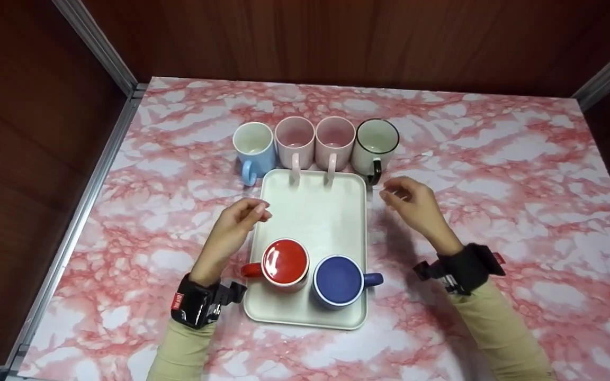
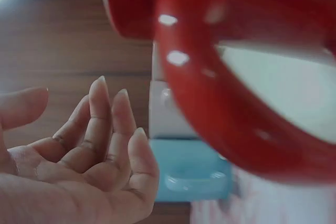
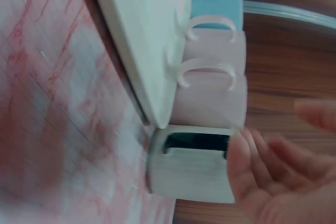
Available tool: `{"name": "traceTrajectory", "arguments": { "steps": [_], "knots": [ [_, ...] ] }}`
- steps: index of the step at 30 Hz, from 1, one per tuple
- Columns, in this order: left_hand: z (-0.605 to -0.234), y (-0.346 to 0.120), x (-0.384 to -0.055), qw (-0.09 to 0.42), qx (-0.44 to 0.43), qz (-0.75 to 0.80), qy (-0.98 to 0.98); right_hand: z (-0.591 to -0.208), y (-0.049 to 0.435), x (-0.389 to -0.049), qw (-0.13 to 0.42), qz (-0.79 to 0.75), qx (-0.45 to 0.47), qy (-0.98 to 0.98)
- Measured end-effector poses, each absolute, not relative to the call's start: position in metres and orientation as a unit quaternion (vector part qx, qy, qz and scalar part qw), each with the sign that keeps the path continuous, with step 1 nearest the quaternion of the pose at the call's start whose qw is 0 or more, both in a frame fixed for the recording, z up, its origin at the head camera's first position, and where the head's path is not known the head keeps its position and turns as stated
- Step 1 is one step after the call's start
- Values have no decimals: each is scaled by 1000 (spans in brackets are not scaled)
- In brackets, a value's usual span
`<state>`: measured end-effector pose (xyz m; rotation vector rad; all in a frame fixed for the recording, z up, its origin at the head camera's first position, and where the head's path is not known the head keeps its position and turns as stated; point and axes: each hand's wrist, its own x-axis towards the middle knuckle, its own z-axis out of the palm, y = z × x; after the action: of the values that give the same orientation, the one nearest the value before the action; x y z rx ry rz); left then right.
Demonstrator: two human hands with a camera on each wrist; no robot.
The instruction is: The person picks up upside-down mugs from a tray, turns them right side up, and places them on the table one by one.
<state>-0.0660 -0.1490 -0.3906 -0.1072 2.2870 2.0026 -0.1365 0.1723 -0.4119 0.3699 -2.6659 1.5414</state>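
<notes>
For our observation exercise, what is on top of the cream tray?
A red mug and a blue mug stand on the near half of the cream tray. The surface beneath them is covered and cannot be seen.

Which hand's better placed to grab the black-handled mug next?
Likely the right: the right hand is empty and close to the mug's black handle, while the left hand, also empty, is by the opposite edge of the tray.

In the lower left and lower right of the frame, khaki sleeves (image 1: 182,352) meet black wrist bands (image 1: 464,267) having small red tags (image 1: 177,301).
</notes>
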Motion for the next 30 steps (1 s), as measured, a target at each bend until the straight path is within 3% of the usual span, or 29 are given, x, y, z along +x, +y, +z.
{"name": "traceTrajectory", "arguments": {
  "steps": [7,15,23,30],
  "knots": [
    [-379,-137,-66,48,28,593,803,-408,182,-118,-68,444,266,-853],
    [-373,-132,-66,56,64,529,844,-407,187,-101,-132,335,420,-833],
    [-369,-128,-66,59,84,480,871,-411,178,-85,-205,281,469,-812],
    [-371,-128,-67,69,91,469,876,-413,168,-72,-186,253,484,-817]
  ]
}}
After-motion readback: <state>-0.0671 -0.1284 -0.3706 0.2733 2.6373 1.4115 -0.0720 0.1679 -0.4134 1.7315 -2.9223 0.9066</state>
